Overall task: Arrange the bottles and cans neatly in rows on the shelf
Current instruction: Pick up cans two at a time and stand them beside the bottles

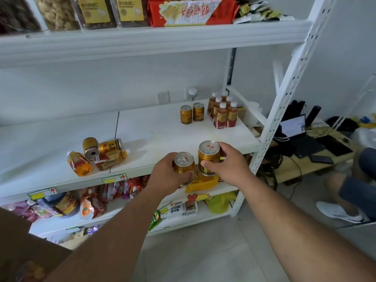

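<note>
My left hand (166, 176) grips a gold can (183, 165) and my right hand (230, 163) grips a second gold can (208, 157); both are upright at the front edge of the white middle shelf (162, 131). Two gold cans (192, 113) stand side by side at the back right. Beside them, several brown bottles with white caps (222, 112) stand in rows. At the front left, two gold cans (101, 147) and two bottles (79, 162) lie tipped over in a heap.
The top shelf (142, 37) holds snack jars and a red package. Lower shelves hold snack bags and cartons. The rack's white upright (284, 94) stands at the right. Beyond it are a low desk with a laptop (295, 131) and a seated person's legs (350, 190).
</note>
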